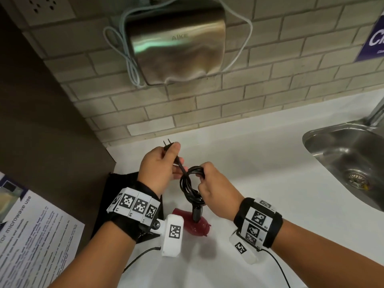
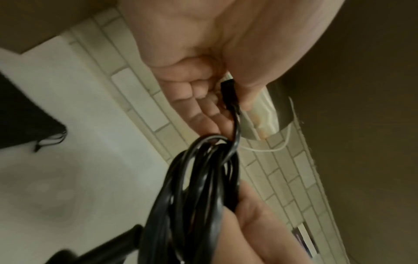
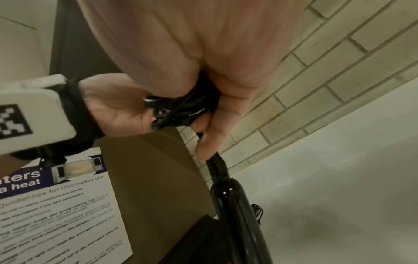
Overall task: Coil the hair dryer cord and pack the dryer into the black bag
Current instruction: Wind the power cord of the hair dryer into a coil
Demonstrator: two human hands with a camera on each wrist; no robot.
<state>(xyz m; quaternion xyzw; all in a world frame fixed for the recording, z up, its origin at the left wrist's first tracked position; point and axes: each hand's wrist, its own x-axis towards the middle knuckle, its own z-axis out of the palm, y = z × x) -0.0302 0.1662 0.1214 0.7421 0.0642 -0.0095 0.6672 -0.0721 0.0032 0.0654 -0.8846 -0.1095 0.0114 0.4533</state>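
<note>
The dark red hair dryer (image 1: 196, 225) hangs just above the white counter by its black handle (image 3: 235, 207). Its black cord (image 1: 190, 183) is wound into a bundle of loops. My right hand (image 1: 209, 190) grips those loops (image 3: 181, 109) at the top of the handle. My left hand (image 1: 164, 163) pinches the plug (image 1: 168, 144) between thumb and fingers, prongs pointing up. In the left wrist view the plug end (image 2: 229, 96) runs down into the coil (image 2: 199, 187). The black bag (image 1: 116, 202) lies flat under my left wrist, mostly hidden.
A steel sink (image 1: 353, 159) with a tap is set in the counter (image 1: 259, 163) at the right. A brown cabinet side (image 1: 41, 121) with a microwave notice (image 1: 31, 246) stands at the left. A metal hand dryer (image 1: 176, 42) hangs on the tiled wall.
</note>
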